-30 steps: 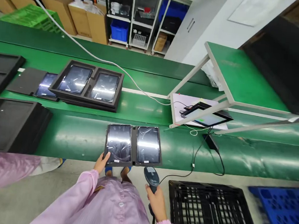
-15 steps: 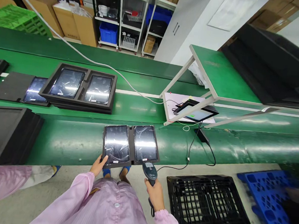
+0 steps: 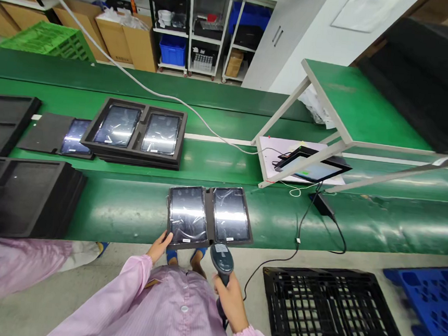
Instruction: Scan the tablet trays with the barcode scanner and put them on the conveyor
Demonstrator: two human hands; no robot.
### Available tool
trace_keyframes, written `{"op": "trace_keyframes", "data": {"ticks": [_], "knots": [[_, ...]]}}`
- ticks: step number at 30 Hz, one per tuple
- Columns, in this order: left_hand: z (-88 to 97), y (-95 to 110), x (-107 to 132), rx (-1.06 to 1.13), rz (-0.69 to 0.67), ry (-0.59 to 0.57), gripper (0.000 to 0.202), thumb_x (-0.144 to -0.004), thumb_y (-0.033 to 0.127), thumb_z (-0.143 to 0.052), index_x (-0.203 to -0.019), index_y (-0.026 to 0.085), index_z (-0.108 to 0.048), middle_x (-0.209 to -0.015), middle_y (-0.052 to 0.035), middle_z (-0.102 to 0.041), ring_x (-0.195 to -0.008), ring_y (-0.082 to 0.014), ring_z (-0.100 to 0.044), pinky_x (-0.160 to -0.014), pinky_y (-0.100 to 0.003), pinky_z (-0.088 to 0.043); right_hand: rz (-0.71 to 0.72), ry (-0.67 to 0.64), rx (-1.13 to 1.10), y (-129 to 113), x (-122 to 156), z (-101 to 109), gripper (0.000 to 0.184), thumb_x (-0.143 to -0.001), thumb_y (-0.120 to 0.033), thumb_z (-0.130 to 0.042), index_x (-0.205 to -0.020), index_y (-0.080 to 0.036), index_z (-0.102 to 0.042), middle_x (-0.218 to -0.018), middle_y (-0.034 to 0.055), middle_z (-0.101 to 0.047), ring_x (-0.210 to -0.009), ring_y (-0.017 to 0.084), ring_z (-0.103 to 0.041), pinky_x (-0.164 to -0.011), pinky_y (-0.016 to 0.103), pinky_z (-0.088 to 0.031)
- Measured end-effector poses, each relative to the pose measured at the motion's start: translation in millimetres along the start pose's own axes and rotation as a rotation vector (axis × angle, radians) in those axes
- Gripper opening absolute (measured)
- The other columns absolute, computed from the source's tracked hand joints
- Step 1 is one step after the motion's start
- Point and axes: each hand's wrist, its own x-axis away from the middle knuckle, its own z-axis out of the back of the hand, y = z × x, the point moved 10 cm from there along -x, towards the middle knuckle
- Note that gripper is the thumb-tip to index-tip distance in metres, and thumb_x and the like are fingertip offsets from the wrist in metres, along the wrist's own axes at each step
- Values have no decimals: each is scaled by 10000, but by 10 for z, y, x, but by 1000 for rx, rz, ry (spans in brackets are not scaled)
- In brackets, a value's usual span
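We see a flat black tray (image 3: 208, 218) at the near edge of the green desk (image 3: 126, 206), carrying two glossy tablets side by side, and a dark corded scanner (image 3: 222, 259) upright just below its right half.

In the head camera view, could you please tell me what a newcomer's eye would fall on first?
The shallow black tray with two glossy dark tablets lies at the near edge of the long green conveyor belt; the left hand grips its near left corner. The right hand holds a grey handheld barcode scanner just below the tray's edge. Farther back on the left sits a stack of similar black trays with tablets.
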Motion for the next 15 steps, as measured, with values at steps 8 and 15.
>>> {"op": "trace_keyframes", "data": {"ticks": [8, 15], "knots": [[34, -196, 131, 17, -4, -16, 908, -671, 754, -737, -1383, 210, -594, -1450, -171, -599, -1359, -371, -528, -1012, -499, -499, 11, -144, -61, -86, 314, -958, 398, -804, -499, -642, -1061, -196, -668, -735, 43, -689, -800, 265, -686, -675, 334, -541], [146, -169, 116, 22, -88, 60, 1020, -575, 812, -739, -1314, 117, -629, -1346, -217, -648, -1260, -364, -598, -1062, -488, -481, -27, -115, -115, -7, 366, -1069, 467, -805, -518, -636, -1123, -177, -656, -822, 66, -720, -826, 265, -687, -686, 333, -536]]}}
